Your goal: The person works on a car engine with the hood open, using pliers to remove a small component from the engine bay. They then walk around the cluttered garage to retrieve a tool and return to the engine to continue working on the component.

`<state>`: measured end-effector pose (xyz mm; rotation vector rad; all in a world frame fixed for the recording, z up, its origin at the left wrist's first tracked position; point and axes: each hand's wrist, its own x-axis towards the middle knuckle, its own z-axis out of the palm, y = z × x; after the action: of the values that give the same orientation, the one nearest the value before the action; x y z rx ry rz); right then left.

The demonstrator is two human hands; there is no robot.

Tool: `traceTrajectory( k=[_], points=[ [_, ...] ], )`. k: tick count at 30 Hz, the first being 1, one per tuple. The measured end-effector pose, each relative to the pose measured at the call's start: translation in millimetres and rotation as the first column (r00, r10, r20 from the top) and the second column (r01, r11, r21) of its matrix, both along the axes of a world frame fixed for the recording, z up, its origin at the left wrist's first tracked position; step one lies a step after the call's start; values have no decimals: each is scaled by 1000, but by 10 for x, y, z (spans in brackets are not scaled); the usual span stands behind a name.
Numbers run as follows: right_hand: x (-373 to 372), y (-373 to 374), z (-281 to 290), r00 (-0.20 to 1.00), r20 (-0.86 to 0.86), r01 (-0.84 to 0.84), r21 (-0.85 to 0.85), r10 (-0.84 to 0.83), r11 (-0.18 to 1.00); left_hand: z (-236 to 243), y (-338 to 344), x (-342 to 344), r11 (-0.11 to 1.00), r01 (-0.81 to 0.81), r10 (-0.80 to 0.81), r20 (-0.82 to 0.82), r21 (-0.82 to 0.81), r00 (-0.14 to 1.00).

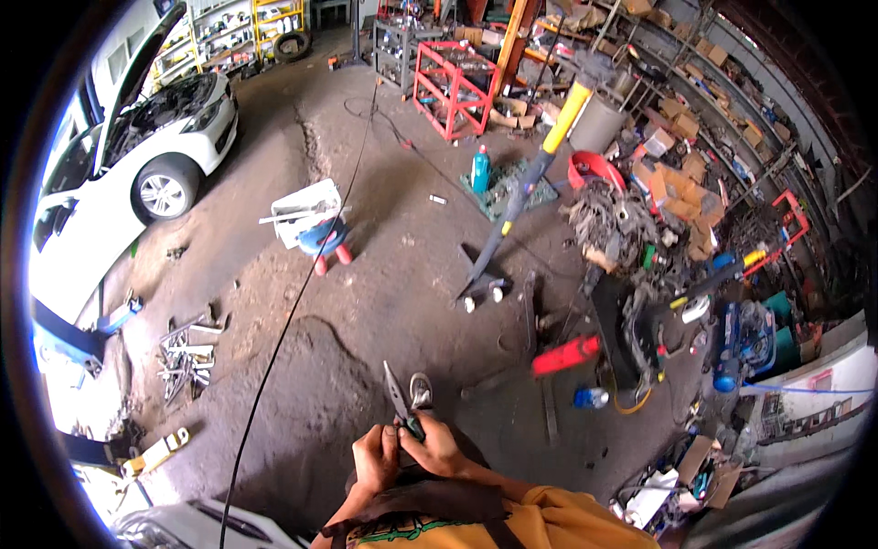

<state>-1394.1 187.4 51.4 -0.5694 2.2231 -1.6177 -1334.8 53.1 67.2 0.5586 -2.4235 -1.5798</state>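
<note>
Both my hands are together low in the middle of the view, in front of my body. My right hand (437,452) is closed around the dark green handle of what look like long-nose pliers (397,392), whose grey, pointed end is directed up and away from me. Close against it, my left hand (374,460) is closed, thumb and fingers pressed together beside the handle. Whatever it pinches is small and mostly hidden by the fingers. Just beyond the tool shows a shoe (421,391) on the dark, stained floor.
At left stands a white car (123,151), hood raised, with loose metal tools (187,352) nearby. A black cable (291,320) crosses the view. Ahead is a blue stool (320,240) bearing white parts; right of it stand a yellow-and-grey post (526,192), a red case (565,355) and piled parts (613,220).
</note>
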Motion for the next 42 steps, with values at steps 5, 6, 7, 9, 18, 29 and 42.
traceTrajectory(
  k=[5,6,7,9,18,29,42],
  points=[
    [-1573,-213,-187,978,-209,35,29,-28,999,180,-170,-1535,1000,-15,13,-138,-19,990],
    [-1819,-248,69,991,-129,-12,49,18,999,187,-231,-1764,1000,-8,6,-133,-19,991],
    [-2097,-321,231,993,-121,-16,-18,13,1000,182,-303,-2022,1000,0,-2,-129,-18,992],
    [-2545,-379,292,996,-89,-14,-23,12,1000,184,-416,-2503,992,50,-44,-47,116,998],
    [-4188,-604,-164,892,433,233,-202,-127,951,-226,-989,-4685,915,144,-147,-20,378,989],
    [-6634,-1396,-282,879,337,390,-104,-336,915,-79,-1923,-8135,628,347,-520,44,696,853],
    [-8963,-1337,-19,920,262,271,116,-293,956,-320,-1804,-10499,463,304,-596,39,833,802]
  ],
)
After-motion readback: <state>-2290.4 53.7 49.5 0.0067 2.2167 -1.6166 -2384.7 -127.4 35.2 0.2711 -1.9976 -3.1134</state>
